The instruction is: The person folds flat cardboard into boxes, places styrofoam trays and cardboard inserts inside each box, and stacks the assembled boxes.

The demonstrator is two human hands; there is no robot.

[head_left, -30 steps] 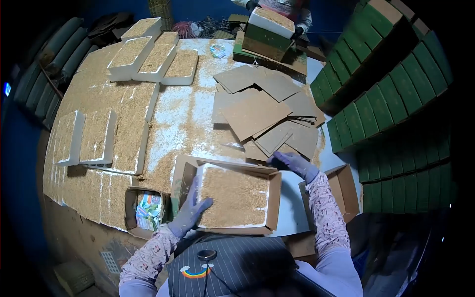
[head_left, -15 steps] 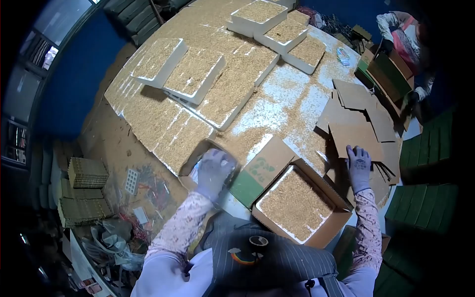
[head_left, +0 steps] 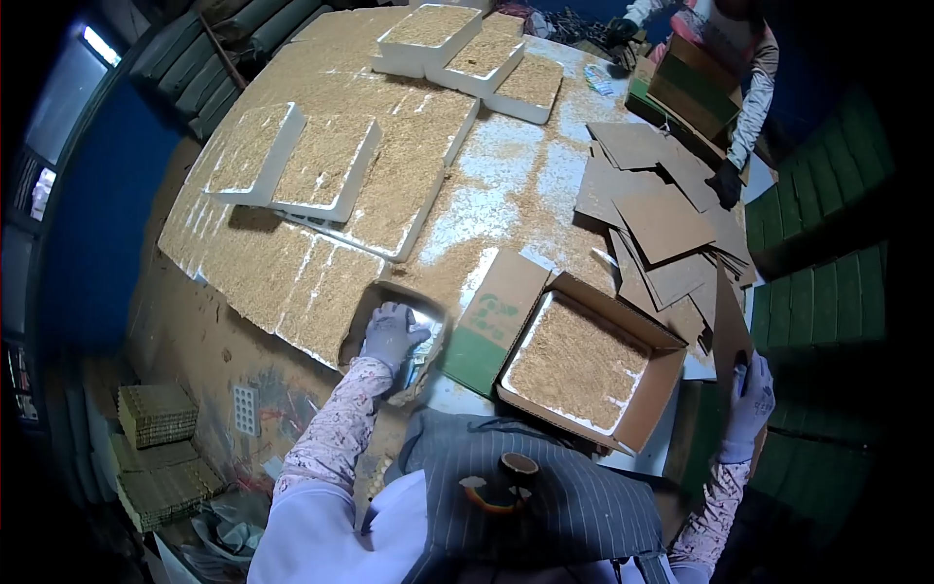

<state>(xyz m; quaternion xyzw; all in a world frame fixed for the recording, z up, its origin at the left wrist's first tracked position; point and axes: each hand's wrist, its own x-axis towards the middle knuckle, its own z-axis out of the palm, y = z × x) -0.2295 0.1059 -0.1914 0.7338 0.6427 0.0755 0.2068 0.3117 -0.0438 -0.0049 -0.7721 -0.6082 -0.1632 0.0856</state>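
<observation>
My left hand point(head_left: 392, 336), in a pale glove, reaches into a small box point(head_left: 358, 326) that holds colourful printed papers point(head_left: 420, 360); its fingertips touch or hover over them, and its grip is unclear. On the right, my right hand point(head_left: 750, 394) grips a flat cardboard sheet point(head_left: 730, 326), tilted nearly upright. Between my hands, an open cardboard box point(head_left: 664, 384) contains a white tray filled with tan grain-like material point(head_left: 578, 362). The box's flap point(head_left: 498, 316), printed green, lies folded outward to the left.
Loose cardboard sheets point(head_left: 664, 224) lie behind the open box. White filled trays point(head_left: 326, 170) stand at left and far back. A co-worker's gloved hand point(head_left: 724, 185) is near the sheets. Green boxes point(head_left: 817, 311) are stacked at right; egg-tray-like stacks point(head_left: 156, 414) sit lower left.
My left hand has moved from the tray's edge into the small box. My right hand has lifted a cardboard sheet off the pile to the right. The view has turned leftward.
</observation>
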